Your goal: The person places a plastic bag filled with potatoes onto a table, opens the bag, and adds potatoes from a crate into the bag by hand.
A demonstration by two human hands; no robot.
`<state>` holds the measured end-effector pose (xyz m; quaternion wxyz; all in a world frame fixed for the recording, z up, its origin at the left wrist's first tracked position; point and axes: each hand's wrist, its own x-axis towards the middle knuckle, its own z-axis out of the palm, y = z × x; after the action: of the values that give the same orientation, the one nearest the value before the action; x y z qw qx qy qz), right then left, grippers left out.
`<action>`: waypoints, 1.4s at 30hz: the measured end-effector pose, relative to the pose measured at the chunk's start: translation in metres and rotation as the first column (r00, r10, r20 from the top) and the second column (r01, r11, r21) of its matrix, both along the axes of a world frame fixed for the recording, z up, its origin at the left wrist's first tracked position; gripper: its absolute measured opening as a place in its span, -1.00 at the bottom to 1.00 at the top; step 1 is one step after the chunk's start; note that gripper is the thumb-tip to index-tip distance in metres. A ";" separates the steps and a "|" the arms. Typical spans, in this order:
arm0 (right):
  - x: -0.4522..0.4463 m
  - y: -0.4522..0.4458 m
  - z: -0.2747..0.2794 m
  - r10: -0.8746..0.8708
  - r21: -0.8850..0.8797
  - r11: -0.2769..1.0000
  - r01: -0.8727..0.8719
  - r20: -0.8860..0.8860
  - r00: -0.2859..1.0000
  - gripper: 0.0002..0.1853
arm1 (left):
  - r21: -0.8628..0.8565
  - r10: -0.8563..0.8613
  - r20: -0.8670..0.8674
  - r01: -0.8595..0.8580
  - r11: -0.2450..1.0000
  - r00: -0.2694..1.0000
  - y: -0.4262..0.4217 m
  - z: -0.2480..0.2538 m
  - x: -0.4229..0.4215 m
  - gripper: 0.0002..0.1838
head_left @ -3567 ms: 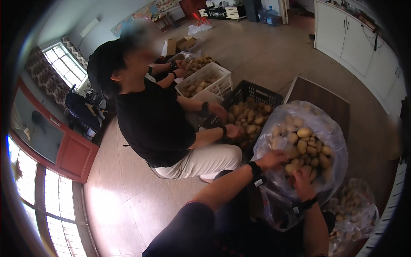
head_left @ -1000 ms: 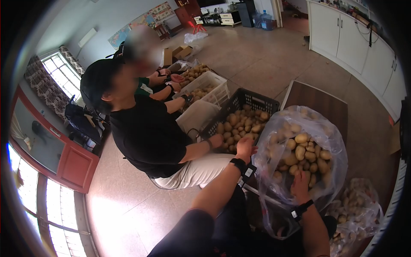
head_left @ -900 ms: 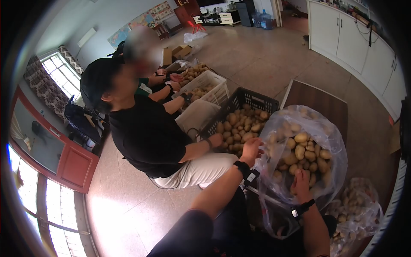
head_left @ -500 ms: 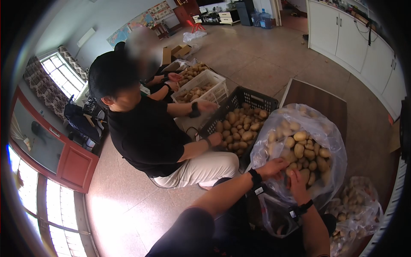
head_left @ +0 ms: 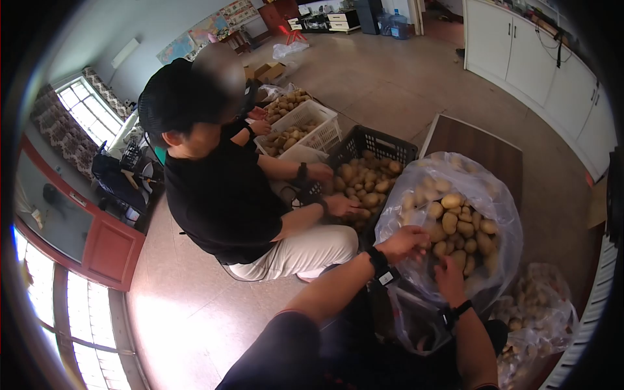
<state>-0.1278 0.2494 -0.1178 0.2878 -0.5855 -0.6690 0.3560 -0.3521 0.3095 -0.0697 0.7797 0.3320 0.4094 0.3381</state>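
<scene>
A large clear plastic bag (head_left: 504,201) stands wide in front of me, with many potatoes (head_left: 465,227) heaped inside. Over the bag's near left side is my left hand (head_left: 403,244), its fingers curled together beside the heap. My right hand (head_left: 449,279) is at the near edge of the potatoes, fingers bent and pointing away from me. What either hand holds, if anything, is hidden by the fingers. Both wrists wear dark bands. Below the hands hangs another piece of clear plastic (head_left: 416,325).
To my left sits a person in black (head_left: 214,188), hands over a black crate (head_left: 403,151) of potatoes. Beyond are a white crate (head_left: 325,133) and another person's hands. A brown board (head_left: 481,143) lies behind the bag. At lower right is another potato bag (head_left: 539,312).
My hands have moved apart; the left drew back to the left and the right lowered slightly. The neighbour's hands shifted right, further over the black crate.
</scene>
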 end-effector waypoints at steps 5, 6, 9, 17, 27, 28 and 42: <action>0.010 -0.001 0.001 -0.008 0.089 0.996 -0.025 0.349 0.937 -0.62 | 0.027 0.200 0.133 -0.205 0.978 0.971 0.011 0.008 -0.030 -0.74; 0.009 -0.003 0.011 -0.021 0.054 0.999 -0.002 0.421 0.907 -0.64 | -0.002 0.274 0.158 -0.278 0.961 0.949 0.014 0.009 -0.034 -0.76; 0.011 -0.002 0.009 0.001 0.019 1.000 -0.014 0.557 0.831 -0.69 | -0.004 0.456 0.214 -0.466 0.885 0.864 0.021 -0.005 -0.052 -0.77; 0.019 -0.007 -0.018 0.038 0.012 0.999 -0.051 0.501 0.865 -0.71 | -0.115 0.758 0.155 -0.751 0.651 0.633 0.042 -0.064 -0.106 -0.63; 0.020 -0.012 -0.016 0.201 -0.115 0.979 -0.166 0.516 0.833 -0.42 | 0.289 0.793 -0.037 -0.753 0.591 0.609 0.044 -0.089 -0.122 -0.76; 0.019 -0.012 -0.017 0.199 -0.120 0.980 -0.159 0.522 0.829 -0.42 | 0.450 0.783 -0.115 -0.671 0.589 0.611 0.044 -0.094 -0.122 -0.83; 0.017 -0.009 -0.028 0.211 -0.107 0.978 -0.182 0.504 0.838 -0.51 | 0.834 0.822 -0.368 -0.237 0.499 0.435 0.041 -0.097 -0.132 -0.69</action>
<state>-0.1108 0.2403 -0.1461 0.0454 -0.5950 -0.7678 0.2332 -0.4839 0.3502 -0.1669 0.1946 0.5317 0.6206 0.5425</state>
